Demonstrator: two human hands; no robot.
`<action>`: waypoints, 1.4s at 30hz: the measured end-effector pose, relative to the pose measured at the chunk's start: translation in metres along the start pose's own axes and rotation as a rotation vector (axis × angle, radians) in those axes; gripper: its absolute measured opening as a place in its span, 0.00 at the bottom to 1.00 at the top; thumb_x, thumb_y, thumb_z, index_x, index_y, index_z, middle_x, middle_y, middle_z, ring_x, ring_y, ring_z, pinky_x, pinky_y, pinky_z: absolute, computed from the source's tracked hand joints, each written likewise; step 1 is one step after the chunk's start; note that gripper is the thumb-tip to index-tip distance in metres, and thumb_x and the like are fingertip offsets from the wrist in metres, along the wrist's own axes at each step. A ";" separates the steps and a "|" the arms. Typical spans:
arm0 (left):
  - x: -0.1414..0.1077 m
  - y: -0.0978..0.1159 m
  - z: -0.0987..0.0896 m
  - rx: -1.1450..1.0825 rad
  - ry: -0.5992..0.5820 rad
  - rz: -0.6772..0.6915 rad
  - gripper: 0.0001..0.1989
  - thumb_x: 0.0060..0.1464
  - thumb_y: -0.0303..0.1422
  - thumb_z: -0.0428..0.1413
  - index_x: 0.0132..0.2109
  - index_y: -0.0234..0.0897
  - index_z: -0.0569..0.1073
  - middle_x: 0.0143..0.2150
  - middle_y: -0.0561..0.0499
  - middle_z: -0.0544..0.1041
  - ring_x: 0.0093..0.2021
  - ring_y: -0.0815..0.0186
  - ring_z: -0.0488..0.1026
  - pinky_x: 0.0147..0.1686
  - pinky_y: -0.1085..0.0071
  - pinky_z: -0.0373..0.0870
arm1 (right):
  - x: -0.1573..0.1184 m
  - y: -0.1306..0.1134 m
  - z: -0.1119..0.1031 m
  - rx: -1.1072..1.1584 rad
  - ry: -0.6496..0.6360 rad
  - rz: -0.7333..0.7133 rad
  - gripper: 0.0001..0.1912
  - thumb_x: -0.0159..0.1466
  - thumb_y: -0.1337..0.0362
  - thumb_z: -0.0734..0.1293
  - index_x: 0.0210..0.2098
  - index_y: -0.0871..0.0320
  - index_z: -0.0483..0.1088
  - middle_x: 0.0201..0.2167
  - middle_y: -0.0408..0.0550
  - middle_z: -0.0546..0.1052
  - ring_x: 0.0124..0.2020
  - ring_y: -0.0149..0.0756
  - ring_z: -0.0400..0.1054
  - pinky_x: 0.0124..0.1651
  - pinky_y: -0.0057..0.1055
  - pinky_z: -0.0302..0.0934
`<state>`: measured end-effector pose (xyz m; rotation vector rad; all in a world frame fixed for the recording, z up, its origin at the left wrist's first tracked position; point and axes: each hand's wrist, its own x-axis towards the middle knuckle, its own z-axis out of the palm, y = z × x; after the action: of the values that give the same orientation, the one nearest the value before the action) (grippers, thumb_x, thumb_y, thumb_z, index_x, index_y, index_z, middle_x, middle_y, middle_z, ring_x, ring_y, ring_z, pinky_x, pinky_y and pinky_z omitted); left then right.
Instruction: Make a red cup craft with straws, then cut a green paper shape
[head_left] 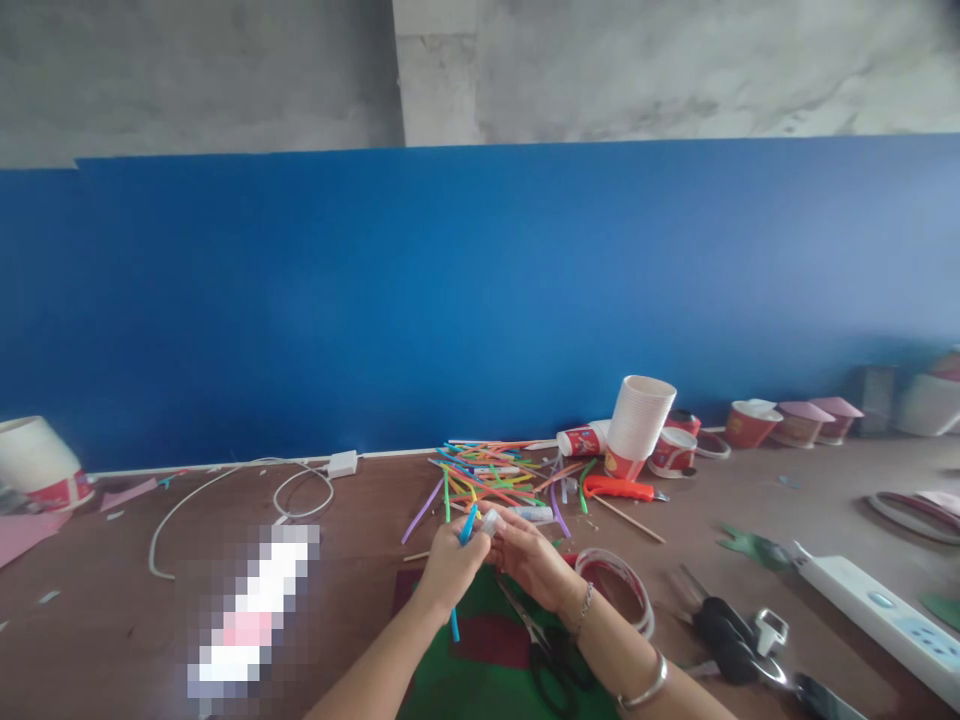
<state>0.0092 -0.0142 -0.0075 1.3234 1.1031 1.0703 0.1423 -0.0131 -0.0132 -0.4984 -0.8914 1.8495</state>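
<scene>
My left hand (452, 568) is closed around a blue straw (454, 625), whose upper end pokes out above the fingers and whose lower end hangs below. Close against it, my right hand (534, 562) has its fingers curled at a small whitish translucent piece (491, 522), which looks like a tape roll. The fingertips of both hands meet at this piece. Beneath the hands lie green paper (439, 680) and a dark red piece (491, 642). Black-handled scissors (553, 675) rest on the paper beside my right wrist.
Many coloured straws (495, 475) are heaped beyond my hands. Behind them stand stacked paper cups (640, 425) and an orange utility knife (621, 488). To the right lie a paper-ring coil (619, 585), keys (731, 640) and a power strip (885, 620). A white cable (154, 540) curls at left.
</scene>
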 end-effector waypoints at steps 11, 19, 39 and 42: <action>-0.005 0.004 0.000 -0.037 0.015 -0.016 0.05 0.45 0.28 0.52 0.23 0.35 0.67 0.11 0.61 0.53 0.13 0.76 0.48 0.16 0.77 0.46 | 0.001 0.000 0.000 -0.036 -0.003 -0.007 0.16 0.56 0.63 0.70 0.44 0.57 0.71 0.28 0.45 0.75 0.30 0.33 0.68 0.39 0.32 0.60; -0.010 0.015 -0.003 -0.052 -0.047 0.004 0.09 0.47 0.32 0.52 0.22 0.35 0.65 0.11 0.60 0.56 0.12 0.77 0.50 0.15 0.77 0.46 | 0.001 0.003 -0.004 0.014 -0.039 -0.023 0.15 0.58 0.63 0.67 0.45 0.58 0.70 0.32 0.47 0.76 0.31 0.32 0.68 0.38 0.31 0.60; -0.010 0.019 -0.007 -0.024 -0.246 0.053 0.15 0.51 0.42 0.52 0.29 0.33 0.68 0.10 0.62 0.56 0.11 0.77 0.51 0.13 0.78 0.46 | 0.000 0.001 -0.007 0.177 -0.023 0.124 0.15 0.58 0.58 0.66 0.41 0.60 0.73 0.24 0.44 0.73 0.27 0.30 0.66 0.31 0.25 0.58; -0.010 0.020 -0.007 -0.017 -0.235 0.036 0.17 0.51 0.44 0.51 0.27 0.34 0.66 0.10 0.62 0.55 0.11 0.78 0.51 0.13 0.78 0.46 | -0.001 -0.002 -0.003 0.153 0.001 0.102 0.15 0.56 0.59 0.68 0.41 0.59 0.73 0.24 0.44 0.73 0.27 0.29 0.65 0.30 0.24 0.57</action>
<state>0.0016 -0.0228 0.0129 1.4203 0.8968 0.9212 0.1453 -0.0126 -0.0136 -0.4565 -0.7290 1.9926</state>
